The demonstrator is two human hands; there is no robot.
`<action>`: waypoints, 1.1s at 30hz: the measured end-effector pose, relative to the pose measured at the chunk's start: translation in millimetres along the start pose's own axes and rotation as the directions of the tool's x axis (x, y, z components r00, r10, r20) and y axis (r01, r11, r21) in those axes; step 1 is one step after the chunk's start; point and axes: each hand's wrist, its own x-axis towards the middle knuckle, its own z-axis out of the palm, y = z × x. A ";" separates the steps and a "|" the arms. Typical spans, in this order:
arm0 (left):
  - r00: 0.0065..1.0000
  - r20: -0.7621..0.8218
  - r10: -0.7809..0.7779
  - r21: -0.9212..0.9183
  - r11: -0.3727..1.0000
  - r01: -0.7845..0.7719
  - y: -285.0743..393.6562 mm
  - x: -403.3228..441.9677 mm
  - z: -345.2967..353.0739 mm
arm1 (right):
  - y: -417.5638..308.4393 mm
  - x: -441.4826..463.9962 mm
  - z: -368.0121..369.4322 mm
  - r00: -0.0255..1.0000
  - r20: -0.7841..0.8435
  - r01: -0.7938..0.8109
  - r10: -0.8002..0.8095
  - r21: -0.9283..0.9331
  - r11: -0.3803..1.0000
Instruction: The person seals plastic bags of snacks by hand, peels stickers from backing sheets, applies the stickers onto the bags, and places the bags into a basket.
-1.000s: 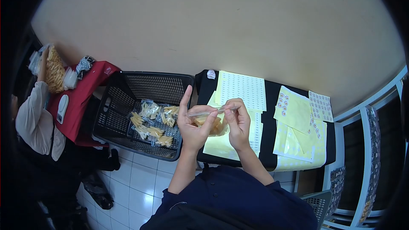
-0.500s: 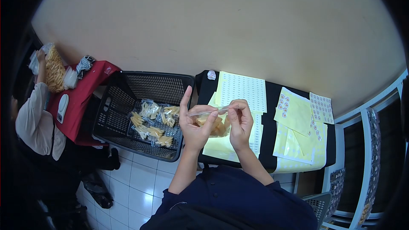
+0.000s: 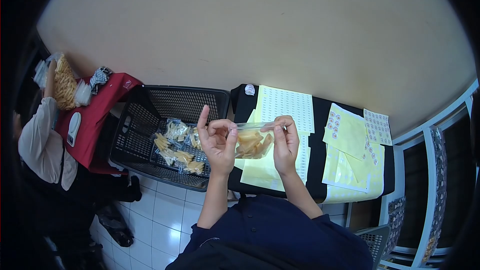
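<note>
A clear plastic bag of pale yellow snack sticks (image 3: 253, 143) hangs between my two hands, its top edge stretched sideways. My left hand (image 3: 220, 142) pinches the bag's left top corner between thumb and finger, the index finger pointing up. At the right top corner, my right hand (image 3: 285, 145) grips the plastic with thumb and curled fingers. Behind and below the bag lie yellow-backed label sheets (image 3: 285, 102) on a table with a black cloth (image 3: 316, 165). Whether the bag's mouth is sealed I cannot tell.
Left of my hands stands a black plastic basket (image 3: 172, 90) with several filled snack bags (image 3: 182, 157). Further left, a red-covered table (image 3: 95, 120) carries a white scale (image 3: 74, 127) and a large bag of snacks (image 3: 65, 85), touched by another person's hand. Sticker sheets (image 3: 345, 130) lie to the right.
My hands have moved apart, the left one going left, pulling the bag's top edge wider. More of the snack sticks shows between them. The other person's hand has shifted slightly.
</note>
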 end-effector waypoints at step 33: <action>0.968 0.252 0.018 0.038 0.999 -0.029 -14.4 -6.5 25.3 | -45.4 4.7 -14.1 0.960 0.231 0.274 -0.158 -0.890 0.365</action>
